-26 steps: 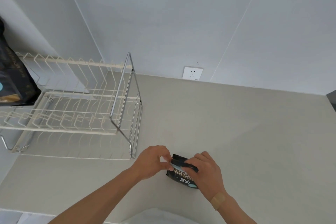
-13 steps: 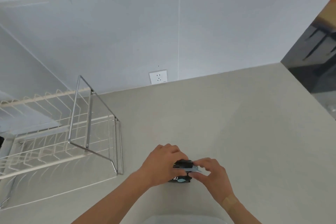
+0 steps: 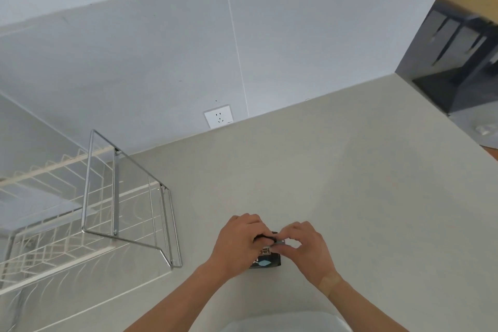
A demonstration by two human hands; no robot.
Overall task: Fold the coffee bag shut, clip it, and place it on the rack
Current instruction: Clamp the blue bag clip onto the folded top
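Two hands pinching upright coffee bag (image 3: 265, 260)

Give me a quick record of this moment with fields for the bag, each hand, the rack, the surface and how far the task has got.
bag: small black coffee bag with a pale blue label, on the counter, top edge pinched by both hands
left hand: left hand grips the bag's top from the left
right hand: right hand pinches the top from the right
clip: cannot tell if one is on
rack: white wire dish rack with a steel frame, left of the bag, apart from it
surface: beige counter
stage: bag not yet on the rack
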